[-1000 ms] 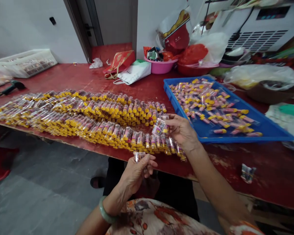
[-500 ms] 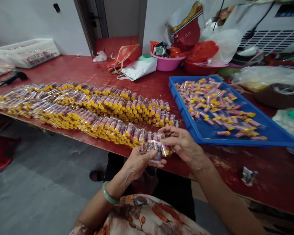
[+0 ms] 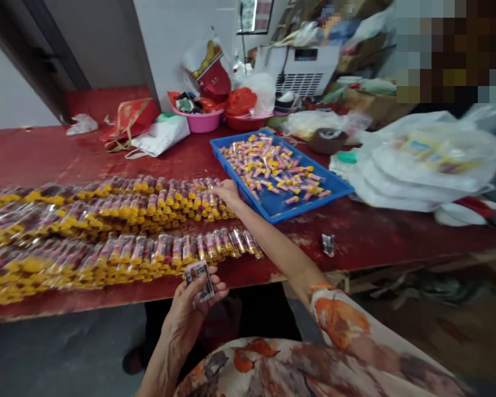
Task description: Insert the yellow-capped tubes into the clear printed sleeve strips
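Observation:
My left hand (image 3: 190, 311) is closed round a small stack of printed cards (image 3: 200, 281), with the thumb pressed on top. They look glossy, perhaps in clear film. It is in front of the table edge, below the near row of clear-wrapped, yellow-capped tubes (image 3: 138, 251). Farther off, my right hand (image 3: 228, 193) reaches to the right end of the back pile of similar tubes (image 3: 165, 201). Its fingers are bent together at the tubes; what they pinch, if anything, is too small to make out.
Beside my right hand a blue tray (image 3: 275, 216) holds many loose pink tubes with yellow caps. A small printed packet (image 3: 328, 245) lies on the red table (image 3: 380, 234). Behind are bags, a pink basin (image 3: 205, 122) and a white machine (image 3: 310, 69). White sacks (image 3: 417, 165) stand right.
My right hand has left the cards and moved out to the end of the back pile. My left hand still holds the cards. The view has turned to the right.

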Available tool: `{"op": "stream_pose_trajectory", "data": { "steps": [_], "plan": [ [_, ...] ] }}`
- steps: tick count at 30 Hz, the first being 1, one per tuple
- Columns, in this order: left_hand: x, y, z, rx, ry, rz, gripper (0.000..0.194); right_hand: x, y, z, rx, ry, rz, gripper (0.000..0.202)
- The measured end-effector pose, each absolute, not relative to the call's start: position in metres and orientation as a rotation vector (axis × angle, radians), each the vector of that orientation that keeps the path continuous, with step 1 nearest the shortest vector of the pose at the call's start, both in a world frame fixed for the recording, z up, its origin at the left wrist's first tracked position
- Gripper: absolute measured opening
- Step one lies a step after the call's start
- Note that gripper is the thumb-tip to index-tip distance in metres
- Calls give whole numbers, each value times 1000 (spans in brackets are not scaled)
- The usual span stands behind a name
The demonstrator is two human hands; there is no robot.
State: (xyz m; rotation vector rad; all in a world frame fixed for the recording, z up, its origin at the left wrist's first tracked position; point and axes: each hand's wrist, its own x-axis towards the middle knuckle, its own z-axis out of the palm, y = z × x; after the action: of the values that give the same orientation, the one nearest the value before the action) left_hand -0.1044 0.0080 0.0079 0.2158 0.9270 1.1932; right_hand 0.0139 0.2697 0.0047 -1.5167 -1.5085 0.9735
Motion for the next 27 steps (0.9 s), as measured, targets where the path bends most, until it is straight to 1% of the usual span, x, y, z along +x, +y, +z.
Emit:
{"op": "stream_pose_trajectory", "data": {
  "steps": [4, 9, 11, 15, 18, 20, 24, 27],
  "plan": [
    [-105, 9, 7, 207, 980, 1196, 19, 38, 267, 4, -1722, -1659, 726, 27],
    [-105, 5, -4, 316, 1075, 1211, 30, 133, 268, 27, -1980, -1701, 371, 33],
    [-101, 6, -7, 283, 1091, 1204, 30, 167, 275, 34, -2105, -1699, 306, 34],
    [-89, 8, -6, 234, 1085, 1168, 30, 194, 279, 37, -2201, -1816, 356, 35],
    [-80, 8, -4, 264, 1149, 1167, 37, 186, 275, 34, -2166, -1873, 430, 36],
    [-78, 9, -5, 276, 1194, 1170, 41, 181, 273, 35, -2120, -1865, 471, 37],
    [-78, 12, -10, 285, 1231, 1175, 42, 180, 267, 46, -1979, -1772, 563, 37],
    [-80, 15, -15, 270, 1255, 1167, 45, 178, 245, 53, -1807, -1673, 699, 35]
  ]
}}
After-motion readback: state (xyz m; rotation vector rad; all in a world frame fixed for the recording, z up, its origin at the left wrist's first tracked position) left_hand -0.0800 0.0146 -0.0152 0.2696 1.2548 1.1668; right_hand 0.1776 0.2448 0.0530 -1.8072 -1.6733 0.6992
